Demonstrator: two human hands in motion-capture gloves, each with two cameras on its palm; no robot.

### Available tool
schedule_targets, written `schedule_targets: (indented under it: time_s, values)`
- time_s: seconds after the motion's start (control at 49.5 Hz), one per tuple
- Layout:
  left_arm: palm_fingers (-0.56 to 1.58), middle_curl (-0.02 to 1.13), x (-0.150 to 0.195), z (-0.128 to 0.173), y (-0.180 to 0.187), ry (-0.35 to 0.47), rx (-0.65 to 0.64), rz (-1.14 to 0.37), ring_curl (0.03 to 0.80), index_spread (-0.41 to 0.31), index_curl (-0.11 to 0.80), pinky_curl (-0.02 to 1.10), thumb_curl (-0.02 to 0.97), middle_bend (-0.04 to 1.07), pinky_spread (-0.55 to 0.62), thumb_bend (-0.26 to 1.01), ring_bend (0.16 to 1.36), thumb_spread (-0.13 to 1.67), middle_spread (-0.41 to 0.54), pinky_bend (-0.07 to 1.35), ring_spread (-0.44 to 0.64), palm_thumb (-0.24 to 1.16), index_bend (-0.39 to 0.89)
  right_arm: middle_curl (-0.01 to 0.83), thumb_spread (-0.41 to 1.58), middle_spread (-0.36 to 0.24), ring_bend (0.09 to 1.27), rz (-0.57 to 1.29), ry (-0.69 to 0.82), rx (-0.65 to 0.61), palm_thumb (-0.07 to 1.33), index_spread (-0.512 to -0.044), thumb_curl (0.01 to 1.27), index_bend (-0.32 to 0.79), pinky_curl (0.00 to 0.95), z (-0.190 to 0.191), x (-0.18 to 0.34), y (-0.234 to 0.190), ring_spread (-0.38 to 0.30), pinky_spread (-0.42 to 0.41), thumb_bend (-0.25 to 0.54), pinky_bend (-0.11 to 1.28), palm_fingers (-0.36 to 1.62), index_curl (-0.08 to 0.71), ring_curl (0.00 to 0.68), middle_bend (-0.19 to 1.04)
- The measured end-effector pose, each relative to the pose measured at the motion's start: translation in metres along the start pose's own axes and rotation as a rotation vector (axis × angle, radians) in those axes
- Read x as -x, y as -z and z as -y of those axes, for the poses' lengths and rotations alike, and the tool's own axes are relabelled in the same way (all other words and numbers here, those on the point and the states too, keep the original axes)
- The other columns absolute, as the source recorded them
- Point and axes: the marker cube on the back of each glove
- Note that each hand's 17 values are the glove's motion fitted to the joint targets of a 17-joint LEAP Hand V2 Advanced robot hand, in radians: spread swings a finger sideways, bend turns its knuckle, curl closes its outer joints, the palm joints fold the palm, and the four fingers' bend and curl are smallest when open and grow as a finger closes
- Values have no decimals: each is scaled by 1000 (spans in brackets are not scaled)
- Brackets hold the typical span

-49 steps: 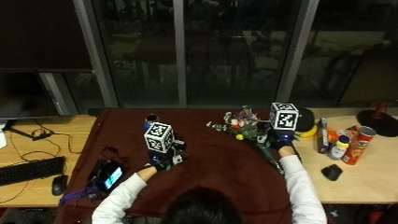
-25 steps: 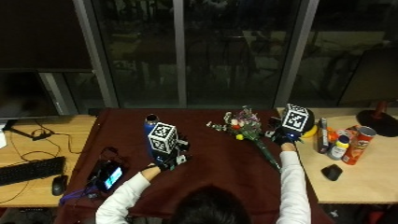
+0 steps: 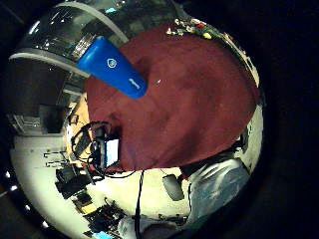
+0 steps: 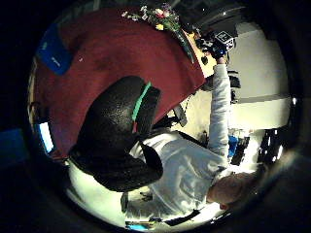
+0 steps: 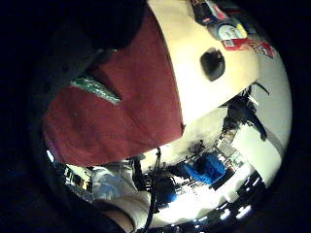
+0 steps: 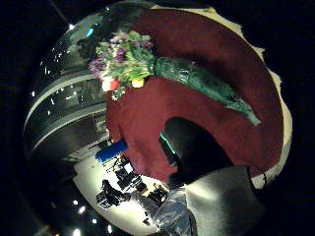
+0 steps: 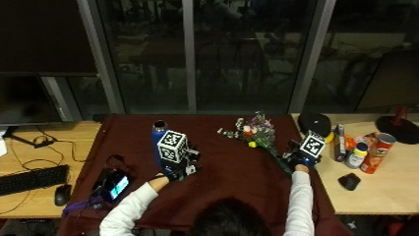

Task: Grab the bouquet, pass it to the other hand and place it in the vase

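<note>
- The bouquet [image 7: 260, 139] lies flat on the dark red cloth [image 7: 229, 182] over the table [image 7: 386, 194], blooms pointing away from the person and its green wrapped stem running back toward the right hand [image 7: 302, 156].
- The right thumb side palm view shows the bouquet whole and resting on the cloth, with the wrap's narrow tail nearest the palm and nothing curled round it; the right little finger side view shows only that tail tip beside a dark glove part. I judge the right hand is just beside the stem end, not yet gripping; its fingers look relaxed and hold nothing, though the outside view hides them under the glove's top.
- Reaching for the stem rather than the blooms makes sense: the wrap gives a slim handle and spares the flowers.
- The left hand [image 7: 175, 169] waits near the blue vase [image 7: 159, 137], which stands upright just beyond its fingers; the palm views show cloth below it and nothing held, so its fingers are idle.
- That spot suits the handover: the bouquet must cross the cloth to the left hand, then go stem-first into the vase mouth.
- Beyond the right hand, on bare table, stand cans [image 7: 376, 152] and a mouse [image 7: 348, 181]; a phone [image 7: 114, 184] lies near the left forearm.
</note>
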Motion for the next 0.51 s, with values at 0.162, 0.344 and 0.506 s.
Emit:
schedule_targets:
  time_s: [0.162,0.344,0.506]
  values:
    - [211,317,1,2,-4,-2,4,-5,271,-47,315,338,301,181,346,-23,497,1090,173,308,349,211,155,377,1039,17,760,18,2,-171,441,-256,332,31,369,-15,1,-18,-17,198,-21,817,410,65,365,243]
    - [211,318,2,0,-3,5,28,-19,273,-47,315,340,302,180,346,-23,496,1090,173,307,349,210,155,390,1043,14,780,-73,3,-239,475,-261,336,29,373,-7,5,-50,-36,172,-24,831,424,45,376,279]
    - [211,319,7,-2,-5,11,34,-25,274,-47,315,341,299,180,346,-23,495,1092,173,306,350,204,155,403,1033,26,763,-162,69,-404,473,-260,334,62,362,2,21,-58,-38,168,-22,801,478,54,372,324]
